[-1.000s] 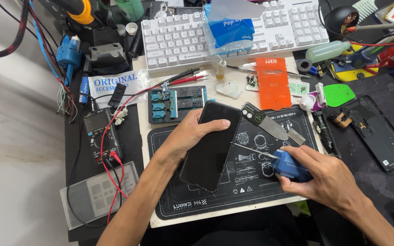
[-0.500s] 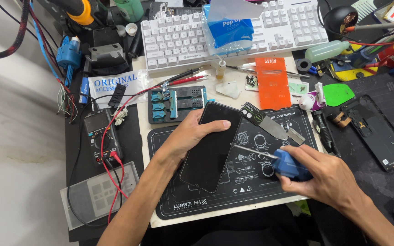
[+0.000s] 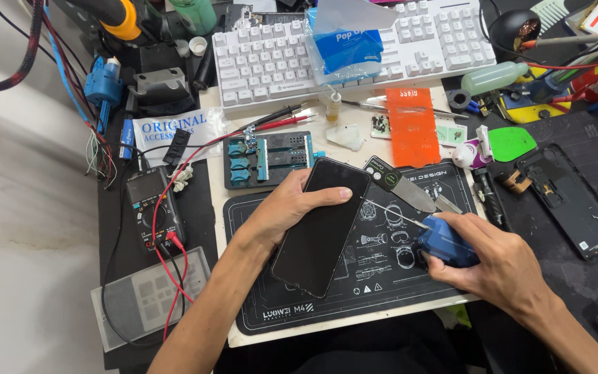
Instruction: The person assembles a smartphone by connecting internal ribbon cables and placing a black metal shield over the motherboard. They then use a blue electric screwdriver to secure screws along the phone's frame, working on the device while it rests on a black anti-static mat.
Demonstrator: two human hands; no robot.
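A black smartphone (image 3: pixel 323 225) lies screen-up and slanted on a dark repair mat (image 3: pixel 382 291). My left hand (image 3: pixel 285 208) rests over the phone's left edge, fingers curled across its upper part, holding it down. My right hand (image 3: pixel 496 266) grips a small blue bottle (image 3: pixel 444 241) with a thin metal needle tip. The needle points left at the phone's right edge near its top corner. A flat metal pry blade (image 3: pixel 410 188) lies on the mat just above the needle.
A white keyboard (image 3: pixel 271 62) with a blue tissue pack (image 3: pixel 344 45) sits at the back. An orange card (image 3: pixel 413 128), a blue-clamped board holder (image 3: pixel 268 158), a multimeter (image 3: pixel 150 208) with red leads, and an opened phone shell (image 3: pixel 565 197) surround the mat.
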